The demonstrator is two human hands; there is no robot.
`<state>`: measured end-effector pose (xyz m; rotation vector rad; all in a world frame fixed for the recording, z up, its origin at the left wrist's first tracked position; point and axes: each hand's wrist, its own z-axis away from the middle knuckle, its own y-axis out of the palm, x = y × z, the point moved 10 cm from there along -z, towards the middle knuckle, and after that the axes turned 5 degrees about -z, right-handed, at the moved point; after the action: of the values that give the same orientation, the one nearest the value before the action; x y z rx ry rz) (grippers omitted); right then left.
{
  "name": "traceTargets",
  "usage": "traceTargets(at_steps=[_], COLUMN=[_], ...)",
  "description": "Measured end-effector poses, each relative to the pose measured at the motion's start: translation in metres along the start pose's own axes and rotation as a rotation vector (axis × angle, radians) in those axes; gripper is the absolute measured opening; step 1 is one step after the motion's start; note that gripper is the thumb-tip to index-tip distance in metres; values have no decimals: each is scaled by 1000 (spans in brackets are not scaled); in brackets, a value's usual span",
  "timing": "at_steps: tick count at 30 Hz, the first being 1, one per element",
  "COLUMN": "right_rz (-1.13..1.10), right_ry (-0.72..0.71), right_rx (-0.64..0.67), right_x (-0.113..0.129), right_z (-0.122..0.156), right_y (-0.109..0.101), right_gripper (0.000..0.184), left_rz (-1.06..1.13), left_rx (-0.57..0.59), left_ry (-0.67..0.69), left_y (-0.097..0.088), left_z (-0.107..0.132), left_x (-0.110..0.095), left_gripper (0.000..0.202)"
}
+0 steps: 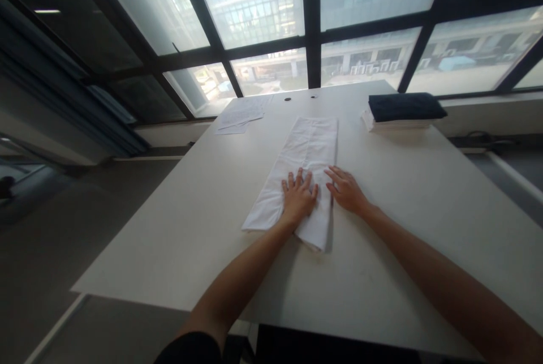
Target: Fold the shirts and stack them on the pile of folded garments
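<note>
Presently catalogued: one white cloth, two hands laid to it

1. A long, narrow white folded cloth [307,143] is laid lengthwise on a pale rectangular table [190,228], with its near end turned toward the person.
2. The left hand [299,197] is placed palm-down on the near part of the cloth. Its fingers are spread wide and flat and nothing is gripped. The fabric appears to be pinned smooth by this pressure.
3. The right hand [345,189] is set at the cloth's right edge, its fingers stretched out, loosely parted and closed on nothing. The edge seems to be steadied there.
4. A dark navy folded textile [405,106] is stacked on a white one, beyond and right of the cloth and well apart from it.
5. Loose white paper sheets [244,112] are left beyond and left of the cloth.
</note>
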<state>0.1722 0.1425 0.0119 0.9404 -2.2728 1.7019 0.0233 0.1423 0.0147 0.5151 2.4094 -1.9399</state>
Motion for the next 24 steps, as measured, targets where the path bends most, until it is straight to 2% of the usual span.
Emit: traceTargets(at_steps=[2, 5, 9, 13, 15, 17, 19, 20, 22, 24], right_rz=[17, 56, 68, 77, 77, 77, 75, 73, 70, 69], right_ry=[-71, -65, -49, -45, -47, -49, -50, -50, -50, -45], right_rx=[86, 134, 124, 130, 129, 135, 150, 158, 170, 174], right_x=[9, 8, 4, 1, 0, -1, -1, -1, 1, 2], right_z=[1, 1, -1, -1, -1, 0, 0, 0, 0, 0], right_y=[9, 15, 15, 16, 16, 17, 18, 18, 18, 17], right_gripper=[52, 55, 56, 56, 55, 54, 54, 53, 53, 53], left_rz=[4, 7, 23, 28, 26, 43, 90, 121, 144, 92], left_rx=[10, 18, 0, 18, 105, 260, 412, 451, 415, 287], left_ry=[-5, -4, 10, 16, 7, 29, 120, 201, 268, 255], left_y=[4, 5, 9, 19, 25, 30, 28, 23, 9, -3], left_z=[-16, -32, -36, -37, -43, -52, -59, -62, -68, -72], left_x=[-11, -22, -23, -21, -17, -11, -6, -4, 10, 28], left_gripper=[59, 58, 57, 60, 67, 75, 75, 71, 62, 60])
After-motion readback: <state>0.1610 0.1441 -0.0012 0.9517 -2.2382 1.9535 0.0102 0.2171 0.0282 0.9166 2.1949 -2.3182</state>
